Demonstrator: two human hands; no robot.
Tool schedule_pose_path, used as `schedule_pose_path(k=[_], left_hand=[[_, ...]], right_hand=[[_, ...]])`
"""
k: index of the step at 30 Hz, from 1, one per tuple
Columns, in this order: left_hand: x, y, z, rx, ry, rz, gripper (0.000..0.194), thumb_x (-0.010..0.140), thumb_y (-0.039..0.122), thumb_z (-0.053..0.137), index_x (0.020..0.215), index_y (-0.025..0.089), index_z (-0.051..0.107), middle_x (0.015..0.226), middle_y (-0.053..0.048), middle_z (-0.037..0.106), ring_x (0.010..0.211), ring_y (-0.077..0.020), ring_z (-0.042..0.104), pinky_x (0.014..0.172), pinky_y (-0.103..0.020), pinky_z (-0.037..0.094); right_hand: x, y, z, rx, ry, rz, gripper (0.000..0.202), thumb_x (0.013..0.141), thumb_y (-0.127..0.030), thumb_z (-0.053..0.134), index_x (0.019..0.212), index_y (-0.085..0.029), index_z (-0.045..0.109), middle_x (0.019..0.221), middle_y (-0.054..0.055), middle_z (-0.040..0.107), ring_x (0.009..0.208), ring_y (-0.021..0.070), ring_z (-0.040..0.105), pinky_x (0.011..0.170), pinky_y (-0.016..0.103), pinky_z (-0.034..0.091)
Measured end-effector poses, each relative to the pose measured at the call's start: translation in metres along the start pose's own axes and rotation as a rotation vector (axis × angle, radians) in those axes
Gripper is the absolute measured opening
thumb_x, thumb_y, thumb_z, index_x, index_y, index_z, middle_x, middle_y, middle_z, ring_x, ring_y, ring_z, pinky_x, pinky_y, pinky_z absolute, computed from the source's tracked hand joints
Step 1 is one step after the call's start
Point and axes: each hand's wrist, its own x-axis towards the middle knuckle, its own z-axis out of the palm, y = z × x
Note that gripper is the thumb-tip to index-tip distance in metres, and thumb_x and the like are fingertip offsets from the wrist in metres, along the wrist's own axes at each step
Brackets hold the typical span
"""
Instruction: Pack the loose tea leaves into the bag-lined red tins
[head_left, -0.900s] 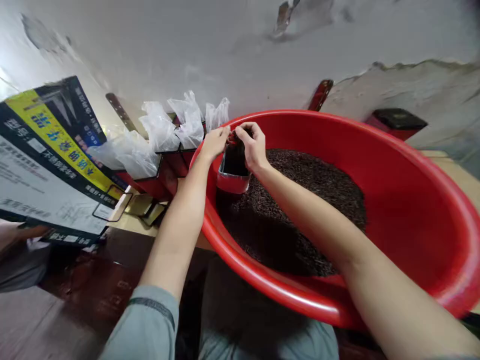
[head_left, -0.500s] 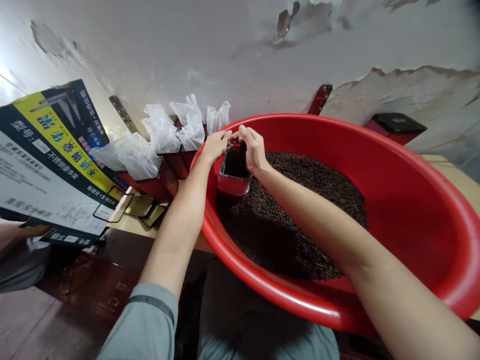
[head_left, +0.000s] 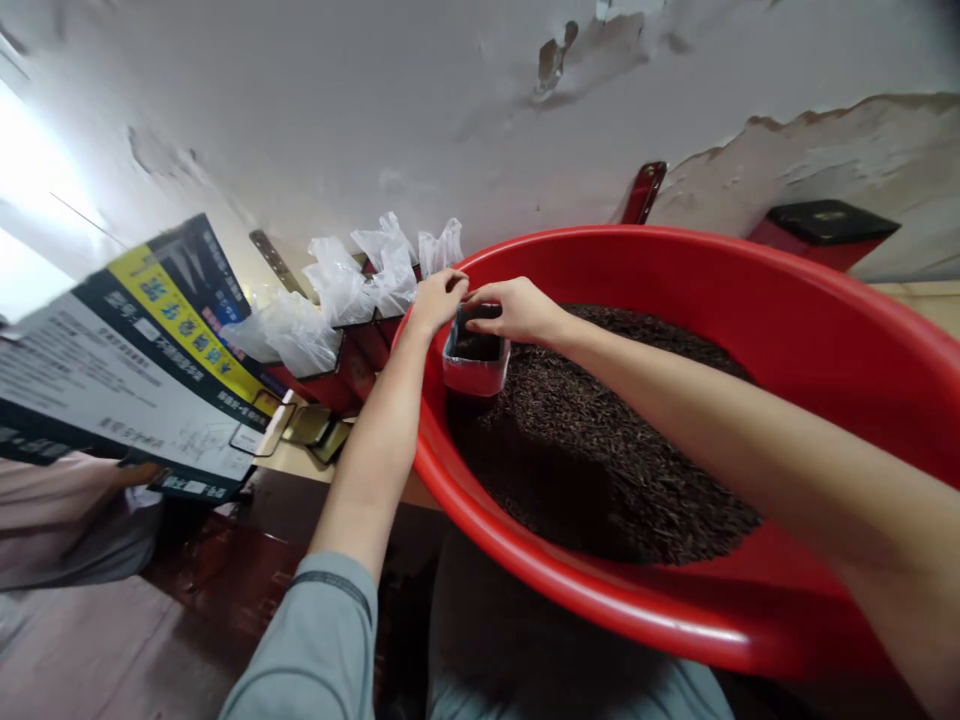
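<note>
A small red box [head_left: 476, 377] with a thin clear plastic edging at its mouth sits in the left part of a large red tub [head_left: 585, 590]. Dark dried leaves, like loose tea [head_left: 637, 450], cover the tub's bottom. My left hand [head_left: 437, 300] is closed at the box's far left corner, its fingertips partly hidden. Over the mouth of the box, my right hand [head_left: 517, 308] has its thumb and fingers apart, with nothing visible between them. The inside of the box is dark.
Several red boxes [head_left: 360, 360] with white plastic bags [head_left: 300, 330] sticking out stand left of the tub. Further left are gold-coloured lids [head_left: 309, 425] and a large printed carton [head_left: 142, 370], with another person behind it. A black-topped red box [head_left: 829, 225] is behind right.
My right hand has let go of the box's far edge, and its fingers have spread over the mouth. My left hand stays at the far left corner. The view has shifted slightly.
</note>
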Motion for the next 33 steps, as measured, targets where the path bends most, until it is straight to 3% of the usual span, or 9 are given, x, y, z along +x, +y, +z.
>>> schedule_pose_path(k=[3,5,10,12,16,21,24,31,33], left_hand=[[-0.008,0.02,-0.007,0.15,-0.048,0.097,0.026,0.092,0.011,0.061,0.112,0.011,0.076,0.114,-0.011,0.079,0.107,-0.0181,0.071,0.104,-0.029,0.049],[-0.017,0.04,-0.01,0.291,-0.123,0.136,0.024,0.088,0.009,0.063,0.106,0.014,0.079,0.109,-0.011,0.08,0.103,-0.0202,0.072,0.102,-0.031,0.051],[-0.034,0.074,-0.003,0.608,-0.664,0.028,0.029,0.079,0.005,0.068,0.105,0.012,0.082,0.101,-0.014,0.081,0.093,-0.0256,0.076,0.083,-0.029,0.056],[-0.033,0.076,0.005,0.669,-0.766,0.012,0.037,0.081,0.004,0.066,0.115,0.012,0.08,0.11,-0.015,0.08,0.098,-0.0259,0.076,0.083,-0.027,0.056],[-0.026,0.071,0.018,0.771,-0.778,0.056,0.045,0.086,0.004,0.06,0.13,0.008,0.072,0.131,-0.019,0.073,0.118,-0.0275,0.071,0.095,-0.027,0.054],[-0.022,0.068,0.018,0.823,-0.849,0.068,0.044,0.078,0.004,0.066,0.121,0.007,0.076,0.124,-0.02,0.075,0.115,-0.0299,0.072,0.094,-0.026,0.055],[-0.021,0.067,0.019,0.823,-0.841,0.059,0.045,0.08,0.004,0.062,0.123,0.008,0.076,0.126,-0.02,0.075,0.117,-0.0311,0.072,0.094,-0.028,0.055],[-0.024,0.064,0.011,0.813,-0.826,0.071,0.043,0.08,0.006,0.063,0.119,0.012,0.078,0.12,-0.019,0.077,0.111,-0.0291,0.074,0.089,-0.026,0.056],[-0.025,0.063,0.003,0.772,-0.743,0.09,0.044,0.081,0.007,0.063,0.121,0.017,0.078,0.119,-0.015,0.078,0.11,-0.0268,0.074,0.09,-0.026,0.055]], right_hand=[[-0.02,0.007,-0.01,-0.161,0.056,0.005,0.045,0.088,-0.033,0.07,0.131,-0.022,0.07,0.136,0.011,0.068,0.13,0.0288,0.062,0.116,0.048,0.046],[-0.046,0.019,-0.02,-0.294,0.038,0.111,0.058,0.092,-0.042,0.065,0.146,-0.02,0.058,0.147,0.016,0.058,0.135,0.0319,0.057,0.118,0.05,0.045],[-0.113,0.058,-0.037,-0.578,-0.301,0.58,0.088,0.094,-0.064,0.052,0.165,-0.02,0.028,0.168,0.025,0.026,0.15,0.0477,0.036,0.115,0.068,0.039],[-0.126,0.069,-0.035,-0.575,-0.379,0.679,0.091,0.094,-0.07,0.047,0.168,-0.025,0.019,0.174,0.021,0.013,0.156,0.0477,0.024,0.116,0.071,0.034],[-0.126,0.073,-0.028,-0.519,-0.452,0.744,0.096,0.092,-0.073,0.05,0.169,-0.025,0.018,0.175,0.02,0.008,0.158,0.0459,0.02,0.122,0.061,0.032],[-0.117,0.054,-0.032,-0.526,-0.599,0.695,0.091,0.094,-0.07,0.049,0.166,-0.019,0.027,0.166,0.027,0.03,0.138,0.0445,0.055,0.113,0.053,0.046],[-0.117,0.045,-0.035,-0.546,-0.67,0.642,0.086,0.094,-0.067,0.052,0.162,-0.016,0.037,0.158,0.028,0.041,0.131,0.0422,0.061,0.107,0.05,0.05],[-0.115,0.04,-0.039,-0.581,-0.664,0.576,0.068,0.095,-0.056,0.059,0.149,-0.015,0.056,0.143,0.023,0.056,0.113,0.0335,0.071,0.097,0.042,0.056],[-0.113,0.038,-0.043,-0.587,-0.632,0.585,0.063,0.095,-0.056,0.06,0.143,-0.016,0.061,0.138,0.022,0.059,0.114,0.0345,0.07,0.096,0.042,0.056]])
